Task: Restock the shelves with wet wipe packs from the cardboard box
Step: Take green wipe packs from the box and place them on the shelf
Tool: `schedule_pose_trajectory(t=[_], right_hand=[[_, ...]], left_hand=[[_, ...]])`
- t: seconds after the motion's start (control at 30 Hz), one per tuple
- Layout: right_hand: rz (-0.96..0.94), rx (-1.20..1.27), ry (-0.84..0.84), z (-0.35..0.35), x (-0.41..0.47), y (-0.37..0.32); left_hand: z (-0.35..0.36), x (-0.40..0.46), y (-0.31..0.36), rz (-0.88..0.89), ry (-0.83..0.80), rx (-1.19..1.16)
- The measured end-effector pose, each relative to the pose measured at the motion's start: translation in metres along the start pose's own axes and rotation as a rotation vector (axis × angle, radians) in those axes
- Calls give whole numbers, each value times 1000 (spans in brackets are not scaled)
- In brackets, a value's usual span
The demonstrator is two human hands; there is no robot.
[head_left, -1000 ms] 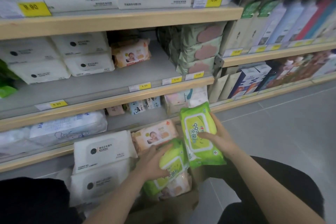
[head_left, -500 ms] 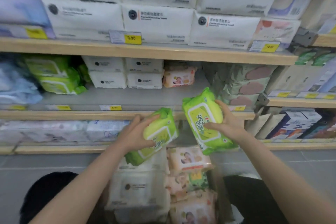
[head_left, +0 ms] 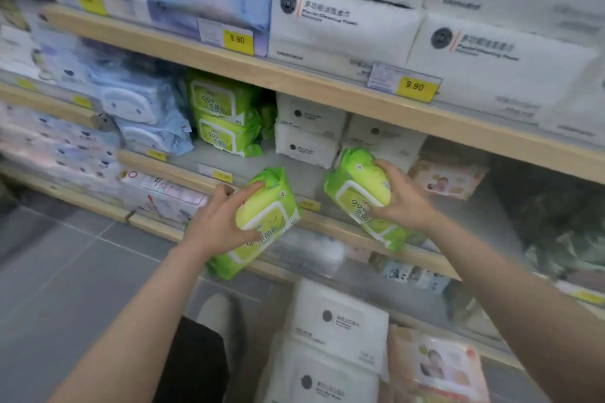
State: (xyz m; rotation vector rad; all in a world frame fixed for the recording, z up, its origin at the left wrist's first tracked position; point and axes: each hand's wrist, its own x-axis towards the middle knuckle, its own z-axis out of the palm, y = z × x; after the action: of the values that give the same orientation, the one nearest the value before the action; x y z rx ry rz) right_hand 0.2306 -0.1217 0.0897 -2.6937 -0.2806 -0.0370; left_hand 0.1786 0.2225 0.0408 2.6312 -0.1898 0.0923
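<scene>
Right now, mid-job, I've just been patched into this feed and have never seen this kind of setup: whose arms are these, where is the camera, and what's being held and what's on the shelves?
There is no machine here. The arms belong to a person restocking a shop shelf, and the single picture comes from a wide-angle camera worn on their head, looking forward and down.

The left hand grips one green wet wipe pack, and the right hand grips a second green pack. Both are held in the air in front of the middle shelf, not yet set down.

On that shelf, two matching green packs are stacked, with blue packs to their left and white packs to their right. The shelf above carries large white packs and yellow price tags.

At the bottom, white packs and a pink baby-picture pack sit together; the cardboard box itself is hard to make out.
</scene>
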Motion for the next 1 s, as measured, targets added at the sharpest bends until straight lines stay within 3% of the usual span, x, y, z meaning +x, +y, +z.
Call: schedule_pose_trajectory(t=[0.3,0.53,0.67,0.8,1.0], right_hand=[[-257,-342,-92,62,123,-69],[-340,-201,-279,106,186,-94],[-217,-227,-163,101,173,-77],[-168,-64,-85,106,152,-57],[-198,-135,-82,130,168,-105]], left_hand=[[-14,11,-73,-132,62,51],[-12,17,-104,-235,87,65],[-11,21,-98,-228,83,51],[-12,19,-95,-235,88,44],[-16,4,-119,-296,134,-22]])
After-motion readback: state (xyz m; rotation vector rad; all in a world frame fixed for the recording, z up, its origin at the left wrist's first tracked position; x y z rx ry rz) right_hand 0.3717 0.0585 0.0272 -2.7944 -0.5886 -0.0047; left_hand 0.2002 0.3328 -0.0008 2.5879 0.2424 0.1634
